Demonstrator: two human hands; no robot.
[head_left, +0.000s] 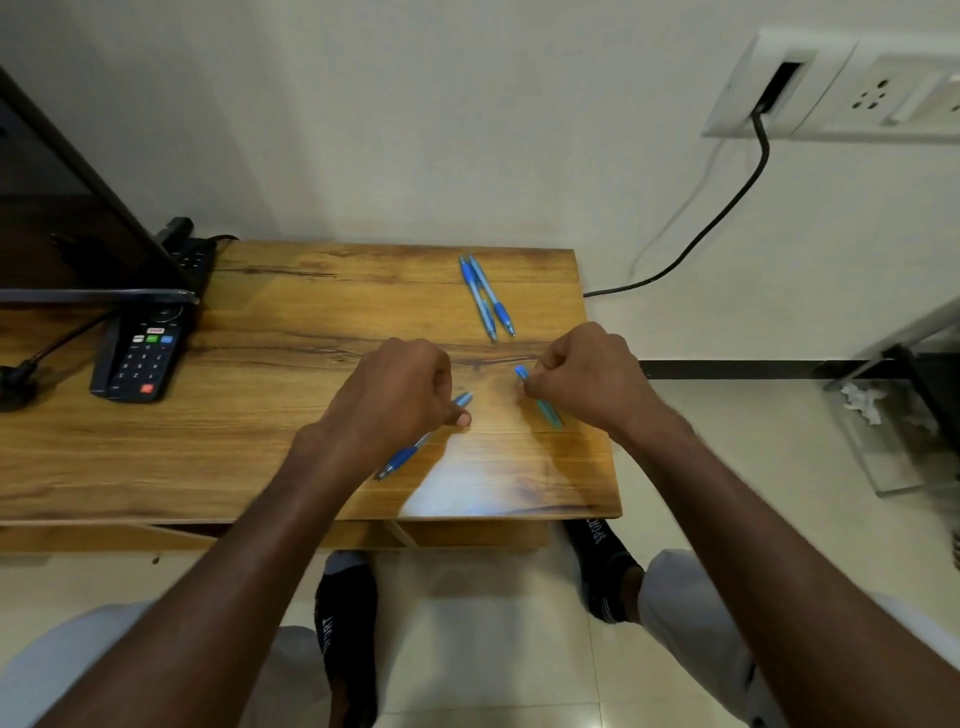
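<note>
The person's left hand (400, 395) and right hand (587, 382) are each clamping curled fingers around a blue pen, the left pen (402, 457) and the right pen (548, 413), low over the wooden worktop (260, 415), probably gathering them toward the pen pair (485, 299) lying side by side farther back.

The remote (139, 358) bears small number keys, seen upside down and only faintly legible; its coloured buttons' labels are blurred. Right of the remote and nearer, the socks (345, 618) carry unreadable white lettering.
</note>
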